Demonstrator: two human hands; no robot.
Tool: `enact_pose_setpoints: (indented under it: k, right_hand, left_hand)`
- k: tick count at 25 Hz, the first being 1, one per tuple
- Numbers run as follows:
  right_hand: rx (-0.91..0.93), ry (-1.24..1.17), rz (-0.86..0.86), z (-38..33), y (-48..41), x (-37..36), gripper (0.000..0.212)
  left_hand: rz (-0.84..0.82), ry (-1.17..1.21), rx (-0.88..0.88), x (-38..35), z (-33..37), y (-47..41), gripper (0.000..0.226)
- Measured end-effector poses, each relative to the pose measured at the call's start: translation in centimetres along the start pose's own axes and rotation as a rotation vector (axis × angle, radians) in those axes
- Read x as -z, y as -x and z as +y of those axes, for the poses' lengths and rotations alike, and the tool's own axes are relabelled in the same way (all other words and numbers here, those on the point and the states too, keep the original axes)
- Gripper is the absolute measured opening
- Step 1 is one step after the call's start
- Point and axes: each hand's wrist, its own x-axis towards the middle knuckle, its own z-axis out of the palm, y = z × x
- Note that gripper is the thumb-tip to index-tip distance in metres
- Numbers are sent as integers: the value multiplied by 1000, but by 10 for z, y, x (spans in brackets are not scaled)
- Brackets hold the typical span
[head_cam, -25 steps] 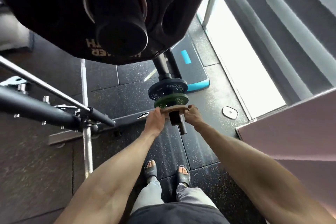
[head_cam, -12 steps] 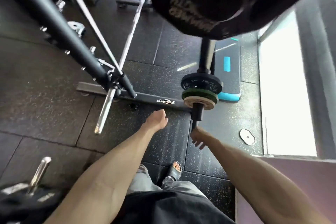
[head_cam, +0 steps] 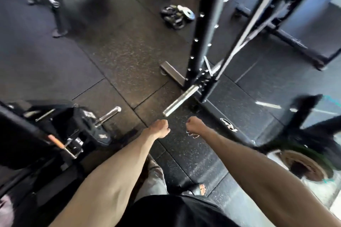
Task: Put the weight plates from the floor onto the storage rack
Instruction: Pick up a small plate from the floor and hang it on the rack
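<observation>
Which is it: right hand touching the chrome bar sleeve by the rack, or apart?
Apart. The head view shows speckled floor between the right hand and the chrome bar sleeve.

Black rubber floor (head_cam: 129, 57), flecked all over with pale grey specks, and on it a heap of black plates (head_cam: 173, 17) with one silvery disc (head_cam: 187, 12) among them. Black rack (head_cam: 203, 33) dotted with bright silver bolts, shiny chrome peg (head_cam: 181, 100) at its foot, white logo (head_cam: 228, 125) on the black base bar. At the right a blurred tan plate (head_cam: 302, 162) with a dark centre against a green plate (head_cam: 295, 150); lower down, grey trousers (head_cam: 156, 177), black shirt (head_cam: 175, 212), black sandal (head_cam: 195, 189).
</observation>
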Motion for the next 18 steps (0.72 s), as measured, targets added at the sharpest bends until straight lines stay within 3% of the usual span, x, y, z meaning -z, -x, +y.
enact_pose_setpoints:
  k: [3, 6, 10, 18]
  right_hand:
    - [85, 119, 54, -87, -43, -5, 23]
    - [133, 177, 46, -172, -77, -12, 19]
    - [186, 308, 25, -253, -118, -20, 33]
    - [269, 464, -90, -360, -244, 34, 28]
  left_hand:
    - [27, 57, 60, 49, -71, -6, 33]
    - [54, 92, 111, 99, -144, -12, 31]
    - [68, 131, 156, 144, -214, -31, 33]
    - [-3, 198, 213, 250, -271, -133, 30]
